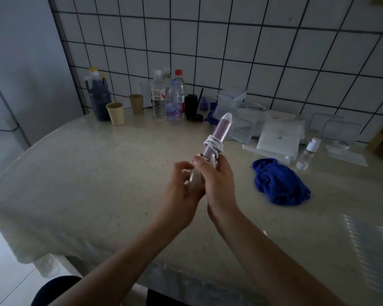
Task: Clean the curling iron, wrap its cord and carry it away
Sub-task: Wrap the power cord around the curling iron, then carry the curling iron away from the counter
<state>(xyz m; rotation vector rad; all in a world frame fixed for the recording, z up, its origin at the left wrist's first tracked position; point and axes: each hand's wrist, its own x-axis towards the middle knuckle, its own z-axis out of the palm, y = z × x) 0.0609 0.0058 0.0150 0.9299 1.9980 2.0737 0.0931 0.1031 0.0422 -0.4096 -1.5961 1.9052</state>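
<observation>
A pink curling iron (221,131) with a white tip is held up above the table, slanting away to the upper right. Its white cord (213,144) is wound in several loops round the middle of the barrel. My right hand (215,180) grips the handle, fingers curled over it just below the loops. My left hand (181,191) cups the lower end of the handle from the left, fingers bent around it. A crumpled blue cloth (279,184) lies on the table to the right of my hands.
The round beige table (97,173) stands against a tiled wall. At its back are water bottles (174,102), two paper cups (115,113), a dark jug (98,96), clear plastic boxes (234,111), a white packet (279,138) and a small white-capped bottle (307,153).
</observation>
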